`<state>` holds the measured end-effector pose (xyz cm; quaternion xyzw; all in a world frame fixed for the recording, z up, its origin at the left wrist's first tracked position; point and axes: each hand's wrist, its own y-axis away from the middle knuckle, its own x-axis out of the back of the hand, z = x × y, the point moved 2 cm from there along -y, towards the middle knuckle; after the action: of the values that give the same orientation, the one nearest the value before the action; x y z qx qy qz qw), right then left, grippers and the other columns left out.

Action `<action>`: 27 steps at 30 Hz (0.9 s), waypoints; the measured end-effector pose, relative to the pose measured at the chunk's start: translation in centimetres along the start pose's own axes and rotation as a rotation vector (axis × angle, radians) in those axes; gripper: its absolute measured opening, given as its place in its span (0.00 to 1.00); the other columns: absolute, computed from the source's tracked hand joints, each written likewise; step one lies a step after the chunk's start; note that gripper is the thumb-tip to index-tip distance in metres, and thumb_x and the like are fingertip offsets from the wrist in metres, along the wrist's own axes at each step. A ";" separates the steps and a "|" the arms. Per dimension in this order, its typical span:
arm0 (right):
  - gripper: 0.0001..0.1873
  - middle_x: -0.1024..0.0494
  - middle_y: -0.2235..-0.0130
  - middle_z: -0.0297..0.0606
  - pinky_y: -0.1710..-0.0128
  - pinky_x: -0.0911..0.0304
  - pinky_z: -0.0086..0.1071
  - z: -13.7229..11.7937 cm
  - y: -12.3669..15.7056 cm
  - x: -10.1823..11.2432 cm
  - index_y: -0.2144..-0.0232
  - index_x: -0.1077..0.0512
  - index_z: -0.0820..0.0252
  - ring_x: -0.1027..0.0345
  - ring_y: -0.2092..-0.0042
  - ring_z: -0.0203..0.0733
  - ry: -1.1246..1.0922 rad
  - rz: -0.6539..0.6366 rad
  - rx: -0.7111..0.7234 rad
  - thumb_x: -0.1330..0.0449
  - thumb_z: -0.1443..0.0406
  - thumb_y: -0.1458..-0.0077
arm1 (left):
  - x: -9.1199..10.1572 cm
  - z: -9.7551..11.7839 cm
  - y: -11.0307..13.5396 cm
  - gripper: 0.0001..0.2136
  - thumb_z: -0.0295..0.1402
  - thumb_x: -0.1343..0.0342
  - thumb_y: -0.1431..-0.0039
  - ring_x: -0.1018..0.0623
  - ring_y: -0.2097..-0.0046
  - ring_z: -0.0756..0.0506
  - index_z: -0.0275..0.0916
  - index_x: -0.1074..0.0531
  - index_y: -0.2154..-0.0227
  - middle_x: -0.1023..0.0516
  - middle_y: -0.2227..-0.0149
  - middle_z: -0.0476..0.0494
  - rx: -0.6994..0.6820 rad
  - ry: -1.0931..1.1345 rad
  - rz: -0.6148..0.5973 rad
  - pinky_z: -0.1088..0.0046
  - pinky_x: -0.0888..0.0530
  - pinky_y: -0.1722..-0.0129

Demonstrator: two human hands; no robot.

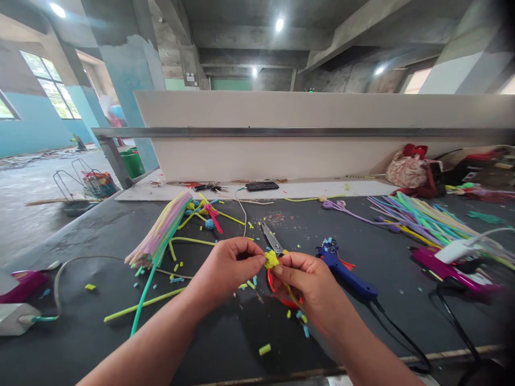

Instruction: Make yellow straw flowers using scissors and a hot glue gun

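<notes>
My left hand (229, 265) and my right hand (306, 281) meet over the dark table (100, 332), both pinched on a small yellow pipe-cleaner piece (272, 259). Its thin yellow stem runs down through my right fingers. Just behind the hands lie red-handled scissors (273, 246), partly hidden by my right hand. A blue glue gun (341, 268) rests right of my right hand, its black cord trailing to the table's front edge.
A bundle of coloured pipe cleaners (161, 230) lies to the left, another (418, 220) at the right. Cut scraps dot the table. A pink glue gun (450, 265) is at right, another (22, 284) at far left. A phone (261, 186), keys and bags (410, 171) sit by the white partition.
</notes>
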<state>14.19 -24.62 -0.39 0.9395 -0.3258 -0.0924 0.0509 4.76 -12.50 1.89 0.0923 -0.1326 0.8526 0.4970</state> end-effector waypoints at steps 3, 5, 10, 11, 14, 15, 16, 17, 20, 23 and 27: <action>0.13 0.29 0.83 0.32 0.78 0.41 0.28 -0.2 0.0 -0.1 0.83 0.34 0.63 0.38 0.82 0.30 -0.134 -0.063 -0.088 0.33 0.62 0.65 | 0.3 0.3 0.1 0.05 0.30 0.46 0.51 0.32 0.73 0.52 0.35 0.28 0.77 0.28 0.76 0.50 -0.122 -0.075 0.008 0.77 0.36 0.73; 0.13 0.29 0.83 0.31 0.78 0.40 0.29 -0.2 -0.1 0.0 0.82 0.34 0.63 0.40 0.84 0.30 -0.194 -0.118 -0.124 0.32 0.64 0.65 | 0.4 0.8 0.2 0.04 0.28 0.46 0.51 0.31 0.72 0.52 0.36 0.28 0.78 0.28 0.76 0.49 -0.236 -0.171 0.036 0.77 0.36 0.71; 0.10 0.29 0.83 0.32 0.81 0.39 0.28 0.1 -0.3 0.4 0.82 0.32 0.64 0.41 0.85 0.29 -0.241 -0.218 -0.187 0.34 0.66 0.63 | 0.4 1.3 0.5 0.05 0.28 0.46 0.50 0.32 0.74 0.53 0.36 0.30 0.80 0.29 0.77 0.50 -0.320 -0.316 0.062 0.78 0.37 0.73; 0.10 0.29 0.83 0.32 0.81 0.39 0.28 0.1 -0.4 0.5 0.82 0.32 0.64 0.41 0.85 0.29 -0.234 -0.226 -0.197 0.34 0.66 0.63 | 0.4 1.2 0.5 0.05 0.28 0.46 0.50 0.32 0.74 0.53 0.36 0.30 0.79 0.29 0.78 0.51 -0.300 -0.316 0.055 0.78 0.37 0.73; 0.10 0.29 0.84 0.33 0.82 0.39 0.28 0.2 -0.5 0.7 0.82 0.32 0.64 0.40 0.85 0.29 -0.206 -0.231 -0.206 0.34 0.65 0.63 | 0.4 0.9 0.5 0.05 0.30 0.46 0.50 0.33 0.74 0.53 0.36 0.30 0.79 0.30 0.77 0.51 -0.216 -0.270 0.018 0.78 0.38 0.74; 0.10 0.29 0.84 0.33 0.82 0.39 0.27 0.1 -0.5 0.7 0.82 0.32 0.65 0.40 0.85 0.29 -0.197 -0.232 -0.205 0.34 0.65 0.63 | 0.4 0.8 0.4 0.05 0.30 0.46 0.51 0.34 0.74 0.53 0.36 0.30 0.78 0.30 0.77 0.51 -0.188 -0.241 0.001 0.78 0.39 0.74; 0.10 0.29 0.84 0.33 0.82 0.39 0.27 0.1 -0.5 0.7 0.83 0.32 0.65 0.40 0.85 0.29 -0.188 -0.237 -0.205 0.34 0.65 0.64 | 0.4 0.7 0.4 0.06 0.31 0.46 0.51 0.35 0.74 0.53 0.35 0.30 0.78 0.31 0.78 0.51 -0.155 -0.204 -0.020 0.78 0.39 0.75; 0.10 0.29 0.84 0.33 0.82 0.39 0.27 0.0 -0.4 0.8 0.83 0.32 0.65 0.40 0.86 0.29 -0.178 -0.247 -0.208 0.34 0.66 0.64 | 0.5 0.6 0.3 0.06 0.32 0.46 0.51 0.36 0.75 0.53 0.35 0.30 0.77 0.33 0.78 0.52 -0.115 -0.162 -0.049 0.79 0.40 0.76; 0.11 0.29 0.84 0.32 0.82 0.38 0.27 -0.4 -0.2 0.9 0.84 0.33 0.64 0.41 0.86 0.28 -0.147 -0.294 -0.228 0.34 0.66 0.65 | 0.5 0.4 0.2 0.07 0.34 0.46 0.51 0.42 0.77 0.55 0.34 0.30 0.76 0.39 0.81 0.54 0.014 -0.053 -0.162 0.78 0.45 0.79; 0.10 0.28 0.85 0.33 0.82 0.37 0.26 -0.6 -0.1 1.0 0.84 0.32 0.64 0.40 0.86 0.28 -0.123 -0.318 -0.250 0.34 0.66 0.65 | 0.6 0.5 0.3 0.07 0.34 0.45 0.51 0.43 0.78 0.55 0.34 0.30 0.76 0.40 0.81 0.55 0.062 0.010 -0.232 0.78 0.46 0.78; 0.09 0.28 0.85 0.32 0.82 0.36 0.26 -0.4 -0.1 1.4 0.84 0.32 0.64 0.39 0.86 0.28 -0.143 -0.340 -0.253 0.34 0.66 0.64 | 0.5 0.5 0.3 0.09 0.36 0.44 0.52 0.43 0.77 0.55 0.34 0.30 0.76 0.40 0.80 0.54 0.079 0.094 -0.249 0.78 0.47 0.78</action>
<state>15.40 -25.36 -0.19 0.9582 -0.1513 -0.2060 0.1288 4.26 -12.38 2.48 0.0872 -0.0630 0.7922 0.6007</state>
